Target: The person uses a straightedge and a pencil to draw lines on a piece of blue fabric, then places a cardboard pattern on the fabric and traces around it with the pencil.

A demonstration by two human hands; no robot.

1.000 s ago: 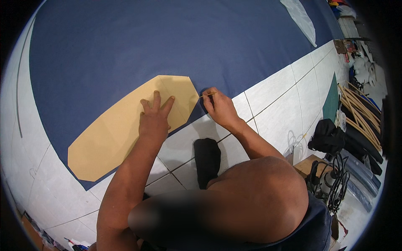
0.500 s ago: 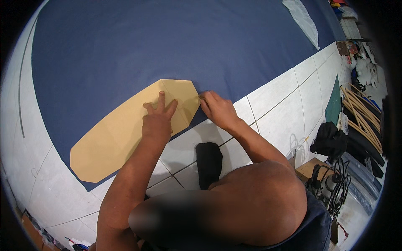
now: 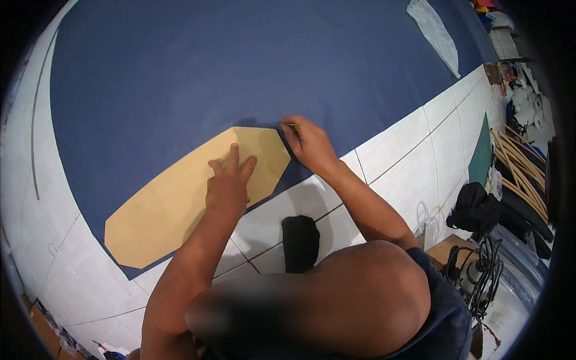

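A long tan cardboard pattern (image 3: 159,210) with angled ends lies flat on a large dark blue sheet of fabric (image 3: 198,78), close to its near edge. My left hand (image 3: 228,184) rests on the pattern's right half with fingers spread, pressing it down. Beside the pattern's upper right corner, my right hand (image 3: 309,144) is closed in a pinch over the fabric. Between its fingertips is a thin, short stick (image 3: 290,124), mostly hidden; its exact kind does not show.
White floor tiles (image 3: 396,150) border the fabric. A clear plastic sheet (image 3: 435,36) lies on its far right. Bundled tan rods (image 3: 516,168), a black bag (image 3: 474,204), a green board (image 3: 479,153) and coiled black cables (image 3: 489,276) crowd the right side. My black-covered foot (image 3: 300,240) is near the fabric edge.
My right hand has moved from the pattern's right slanted edge up to its upper right corner. My left hand stays spread on the pattern. The whole view has shifted slightly.
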